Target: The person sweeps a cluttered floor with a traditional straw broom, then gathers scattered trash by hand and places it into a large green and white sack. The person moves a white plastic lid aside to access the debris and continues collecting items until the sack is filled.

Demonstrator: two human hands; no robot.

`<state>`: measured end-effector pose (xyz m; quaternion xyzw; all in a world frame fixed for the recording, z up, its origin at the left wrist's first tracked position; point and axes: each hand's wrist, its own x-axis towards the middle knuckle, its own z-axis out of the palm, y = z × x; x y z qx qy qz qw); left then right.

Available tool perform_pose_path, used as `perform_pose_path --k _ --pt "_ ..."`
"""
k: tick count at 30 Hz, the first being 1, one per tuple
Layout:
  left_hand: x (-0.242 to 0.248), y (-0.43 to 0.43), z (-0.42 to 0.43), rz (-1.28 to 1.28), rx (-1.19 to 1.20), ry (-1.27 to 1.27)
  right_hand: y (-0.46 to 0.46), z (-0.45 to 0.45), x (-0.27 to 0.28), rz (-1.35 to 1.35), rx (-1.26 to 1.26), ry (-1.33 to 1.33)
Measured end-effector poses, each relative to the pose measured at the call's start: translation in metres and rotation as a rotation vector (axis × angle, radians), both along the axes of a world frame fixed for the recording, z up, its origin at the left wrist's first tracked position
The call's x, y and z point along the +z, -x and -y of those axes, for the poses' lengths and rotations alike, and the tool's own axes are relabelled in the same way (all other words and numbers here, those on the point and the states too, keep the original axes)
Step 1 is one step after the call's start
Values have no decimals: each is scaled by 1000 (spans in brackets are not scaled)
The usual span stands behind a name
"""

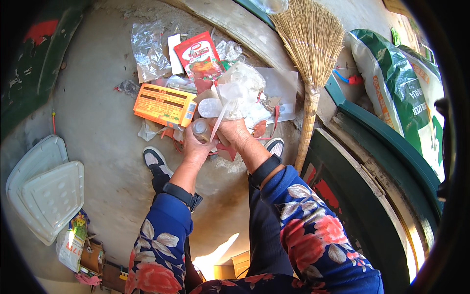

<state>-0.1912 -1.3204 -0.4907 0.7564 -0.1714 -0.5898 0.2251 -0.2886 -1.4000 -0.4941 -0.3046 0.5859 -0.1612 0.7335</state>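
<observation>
My left hand (194,142) grips a small clear plastic bottle (201,128), its round end facing up. Close beside it is my right hand (233,133), at a crumpled translucent plastic bag (240,82); its fingers are hidden, so I cannot tell what they hold. An oval translucent plastic piece (210,108) and a pale strip (219,121) lie just above the two hands. Left of them rests an orange printed carton (164,104). Behind the hands is a red food packet (200,55), among flattened packaging and red ribbon (276,119).
A straw broom (310,47) leans at the right, by a green door frame (385,136). Green-and-white sacks (396,81) stand beyond it. Pale plastic lids (51,194) lean at the left, above a cardboard box (92,257). Crinkled clear film (150,51) lies on the concrete floor (99,110).
</observation>
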Motion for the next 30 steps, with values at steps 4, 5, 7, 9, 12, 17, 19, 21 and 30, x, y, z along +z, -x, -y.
perform_pose_path --k 4,5,7,9,12,17,19,21,30 --pt "-10 0 -16 -141 182 -91 29 -1 -10 105 -183 -464" --pt "-10 1 -17 -176 227 -101 37 -1 -13 142 -180 -559" --pt "-13 4 -14 -281 300 -156 51 -2 -18 71 -92 -640" --pt "-17 10 -8 -244 252 -193 63 -6 -20 71 -157 -658" --pt "-30 22 -3 -198 265 -286 78 -12 -27 -141 -29 -628" --pt "-58 37 -8 95 192 -357 101 -24 -53 -447 256 -264" --pt "-64 39 -10 158 207 -383 111 -16 -65 -605 521 64" --pt "-63 39 -12 67 310 -343 135 1 -67 -812 841 37" --pt "-42 43 -11 -70 398 -223 154 83 -58 -1151 953 1104"
